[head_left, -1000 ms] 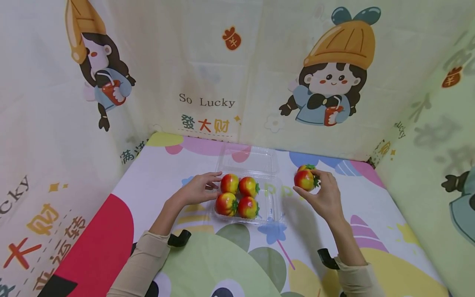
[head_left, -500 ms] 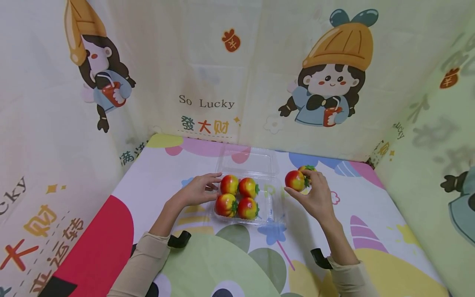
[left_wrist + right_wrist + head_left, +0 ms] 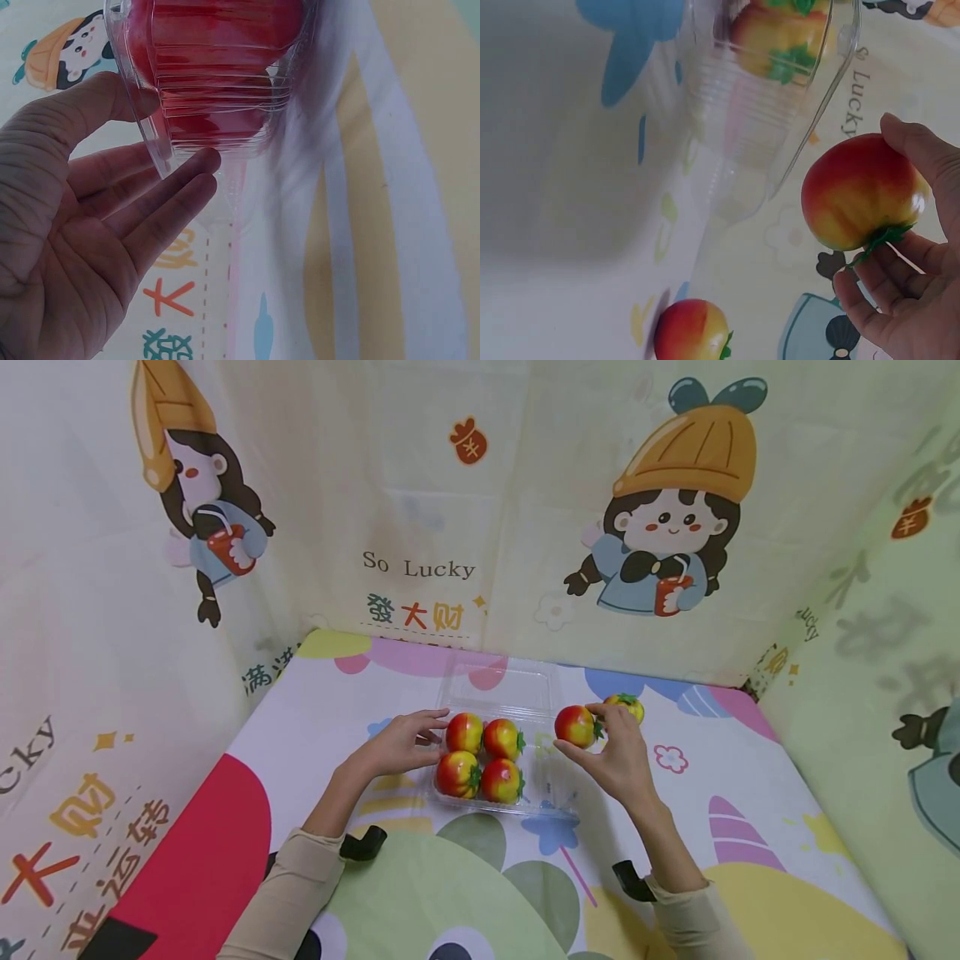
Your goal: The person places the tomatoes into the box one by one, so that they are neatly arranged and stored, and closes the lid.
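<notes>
In the head view my right hand (image 3: 621,758) pinches a red-and-yellow fruit with a green leafy cap (image 3: 574,727) between thumb and fingers, held up by the right side of a clear plastic box (image 3: 551,789). The right wrist view shows this fruit (image 3: 859,191) apart from the box rim (image 3: 810,135). Several like fruits (image 3: 463,732) fill the box's left part. My left hand (image 3: 397,745) grips the box's left edge; in the left wrist view its thumb and fingers (image 3: 180,191) lie around the rim (image 3: 135,82).
Another such fruit (image 3: 627,707) lies on the patterned tablecloth (image 3: 720,752), behind my right hand. The box's hinged lid (image 3: 498,685) lies folded back towards the rear. Printed cloth walls (image 3: 517,485) enclose the table at the back and sides.
My right hand has carried the pinched fruit leftward to the box's side, uncovering more of the fruit on the table. The left hand and the box stay where they were.
</notes>
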`<action>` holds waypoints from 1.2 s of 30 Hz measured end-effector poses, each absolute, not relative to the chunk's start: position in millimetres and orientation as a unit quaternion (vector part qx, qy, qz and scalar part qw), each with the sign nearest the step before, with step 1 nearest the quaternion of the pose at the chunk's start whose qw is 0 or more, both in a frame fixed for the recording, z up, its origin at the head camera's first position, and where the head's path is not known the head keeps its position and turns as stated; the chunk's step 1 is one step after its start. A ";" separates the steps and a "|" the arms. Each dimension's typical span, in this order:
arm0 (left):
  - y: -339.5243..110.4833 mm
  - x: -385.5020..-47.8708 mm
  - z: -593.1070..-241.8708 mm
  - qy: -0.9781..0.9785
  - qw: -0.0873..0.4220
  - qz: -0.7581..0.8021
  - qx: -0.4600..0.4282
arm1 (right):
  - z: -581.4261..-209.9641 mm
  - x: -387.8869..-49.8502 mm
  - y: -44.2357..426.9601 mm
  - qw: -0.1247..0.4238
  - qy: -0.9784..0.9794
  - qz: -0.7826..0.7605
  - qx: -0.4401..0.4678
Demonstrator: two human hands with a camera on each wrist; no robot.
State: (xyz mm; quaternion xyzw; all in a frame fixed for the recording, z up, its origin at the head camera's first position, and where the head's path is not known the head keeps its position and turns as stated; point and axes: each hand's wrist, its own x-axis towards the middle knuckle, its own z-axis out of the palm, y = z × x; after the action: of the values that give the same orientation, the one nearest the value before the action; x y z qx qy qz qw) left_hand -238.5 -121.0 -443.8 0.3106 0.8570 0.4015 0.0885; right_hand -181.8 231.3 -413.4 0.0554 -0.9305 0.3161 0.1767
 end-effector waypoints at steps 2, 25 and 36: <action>-121.1 -238.4 -443.8 0.855 0.087 0.404 0.313 | -413.5 -182.3 228.3 0.170 -0.931 0.317 0.057; -121.6 -239.9 -446.0 0.857 0.088 0.402 0.310 | -425.4 -190.0 208.1 0.110 -0.940 0.315 0.072; -121.6 -237.8 -443.0 0.852 0.086 0.406 0.318 | -436.6 -195.6 208.1 0.094 -0.947 0.296 0.087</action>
State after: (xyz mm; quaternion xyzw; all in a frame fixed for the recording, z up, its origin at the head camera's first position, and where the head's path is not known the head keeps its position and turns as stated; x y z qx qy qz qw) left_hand -237.8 -121.6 -443.0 0.3182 0.8521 0.4064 0.0865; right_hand -195.6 208.1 -436.6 0.0869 -0.9466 0.2959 0.0942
